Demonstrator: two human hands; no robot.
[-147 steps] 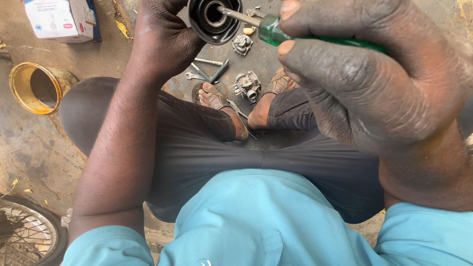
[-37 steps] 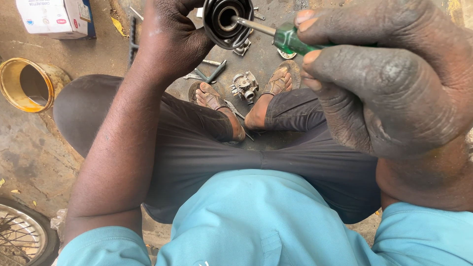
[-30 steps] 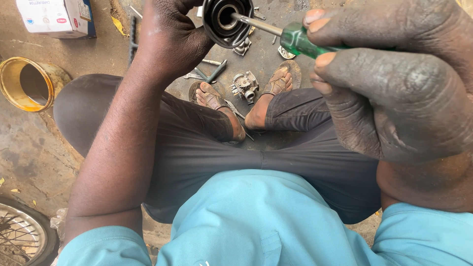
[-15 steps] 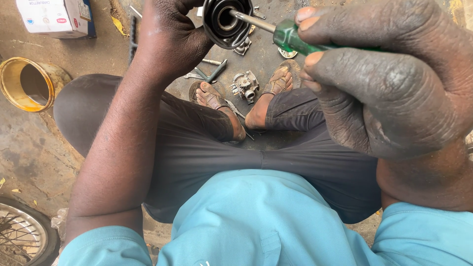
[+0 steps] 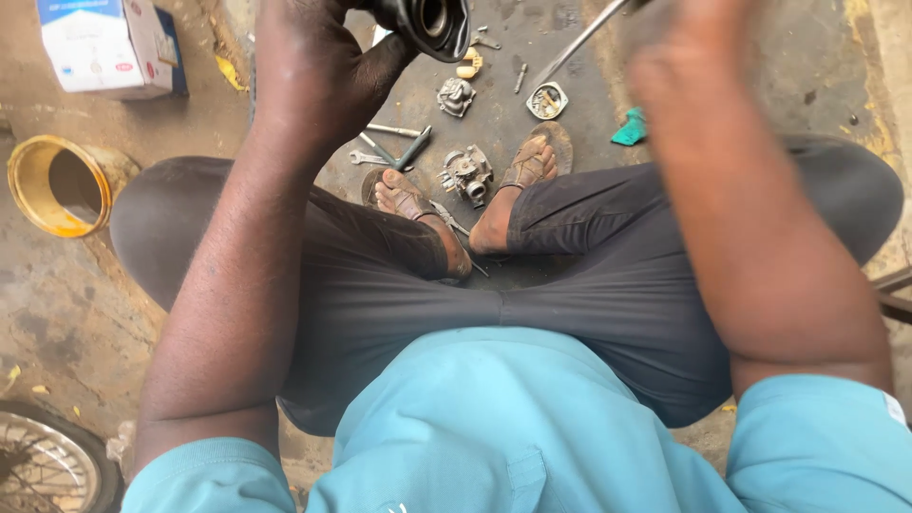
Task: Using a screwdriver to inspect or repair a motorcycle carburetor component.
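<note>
**Two hands up, one round part between them**

Two hands work high in the view. The left hand point(image 5: 318, 66) is closed around a black round part point(image 5: 427, 21), its open bore turned toward the camera, held above the floor point(image 5: 190, 123) just past the person's feet. The right hand point(image 5: 703, 47) is blurred with motion, so I cannot tell how its fingers are set; a slim metal shaft point(image 5: 581, 40) runs from it down toward the floor, its tip clear of the round part, off to that part's right.

To do this step well, I would judge it best to hold the black part steady in the left hand with its bore facing up, and bring the shaft in straight along the bore's axis (a slanted entry could slip or score the rim).

Below lie a carburettor body point(image 5: 465, 174), a spanner point(image 5: 366, 158), a small metal cap point(image 5: 547, 100) and a green rag point(image 5: 630, 130); a yellow tin point(image 5: 52, 185) and a cardboard box point(image 5: 100, 43) sit further left.
</note>
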